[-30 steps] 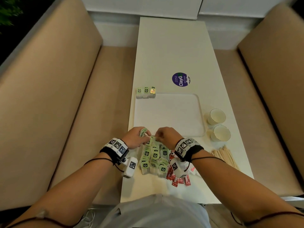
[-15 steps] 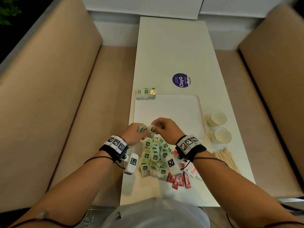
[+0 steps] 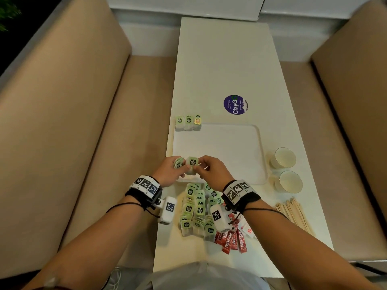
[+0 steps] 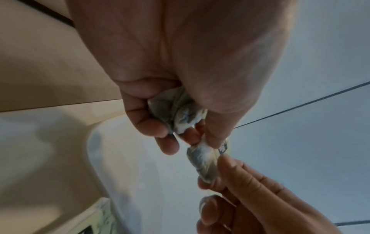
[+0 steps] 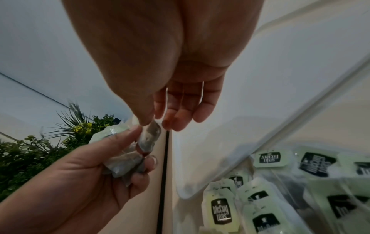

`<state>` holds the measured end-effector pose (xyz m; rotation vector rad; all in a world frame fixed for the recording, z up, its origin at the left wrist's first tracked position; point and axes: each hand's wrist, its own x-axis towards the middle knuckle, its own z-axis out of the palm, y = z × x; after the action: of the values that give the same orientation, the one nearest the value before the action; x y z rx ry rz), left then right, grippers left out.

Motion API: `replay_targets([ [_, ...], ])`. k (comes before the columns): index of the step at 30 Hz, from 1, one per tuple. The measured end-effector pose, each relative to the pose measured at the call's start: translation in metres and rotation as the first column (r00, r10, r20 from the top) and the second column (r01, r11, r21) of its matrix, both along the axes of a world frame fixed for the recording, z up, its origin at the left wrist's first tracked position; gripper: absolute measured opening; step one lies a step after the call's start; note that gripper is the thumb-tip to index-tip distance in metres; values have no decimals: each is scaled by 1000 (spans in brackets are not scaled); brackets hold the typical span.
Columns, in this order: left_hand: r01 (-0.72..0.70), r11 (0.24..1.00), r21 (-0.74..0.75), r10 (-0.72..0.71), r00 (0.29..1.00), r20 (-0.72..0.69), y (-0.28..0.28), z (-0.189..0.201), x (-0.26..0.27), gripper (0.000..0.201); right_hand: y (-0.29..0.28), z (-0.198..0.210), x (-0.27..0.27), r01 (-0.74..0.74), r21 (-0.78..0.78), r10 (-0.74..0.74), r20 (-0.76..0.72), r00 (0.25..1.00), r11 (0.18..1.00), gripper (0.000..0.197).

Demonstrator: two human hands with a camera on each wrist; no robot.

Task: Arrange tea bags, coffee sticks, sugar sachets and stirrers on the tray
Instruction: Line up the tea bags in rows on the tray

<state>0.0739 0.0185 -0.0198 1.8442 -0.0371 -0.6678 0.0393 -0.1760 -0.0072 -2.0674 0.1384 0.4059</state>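
Note:
Above the near edge of the white tray [image 3: 230,147] my two hands meet. My left hand [image 3: 178,166] grips a small bunch of green-tagged tea bags [image 4: 176,114]. My right hand [image 3: 199,167] pinches one more tea bag [image 3: 192,163] between thumb and forefinger, pressed against that bunch; the same bag [image 5: 150,136] shows in the right wrist view. A pile of tea bags [image 3: 199,208] lies on the table under my wrists. Three tea bags [image 3: 188,122] stand in a row at the tray's far left corner. Red coffee sticks [image 3: 232,239], a sugar sachet [image 3: 248,229] and wooden stirrers [image 3: 293,214] lie near me on the right.
Two paper cups [image 3: 282,156] [image 3: 290,181] stand right of the tray. A purple sticker [image 3: 235,105] marks the long white table [image 3: 222,59] beyond the tray. Beige bench seats run along both sides.
Both hands rose from the tea bag pile and moved forward over the tray's near edge. The right hand brought a tea bag up against the ones in the left hand.

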Motion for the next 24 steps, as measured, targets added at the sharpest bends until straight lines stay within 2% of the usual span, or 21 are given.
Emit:
replay_targets([
  [3, -27, 1000, -10, 27, 1000, -10, 1, 1, 10, 16, 2, -7, 6, 8, -26, -9, -24, 1000, 1000, 23],
  [9, -89, 996, -24, 87, 994, -67, 2, -4, 35, 7, 5, -22, 31, -6, -43, 5, -31, 1000, 999, 16],
  [15, -267, 962, -63, 244, 937, -252, 6, -11, 65, 27, 5, -44, 76, 62, -94, -65, -30, 997, 994, 21],
  [19, -308, 944, -116, 250, 900, -356, 13, -18, 87, 29, 12, -53, 108, 102, -125, -105, -15, 994, 987, 21],
  [22, -310, 938, -156, 232, 895, -381, 14, -20, 100, 20, 19, -60, 130, 132, -123, -134, -14, 991, 984, 20],
  [24, -325, 927, -189, 230, 888, -398, 14, -23, 108, 21, 25, -65, 143, 135, -132, -139, -22, 990, 982, 23],
])
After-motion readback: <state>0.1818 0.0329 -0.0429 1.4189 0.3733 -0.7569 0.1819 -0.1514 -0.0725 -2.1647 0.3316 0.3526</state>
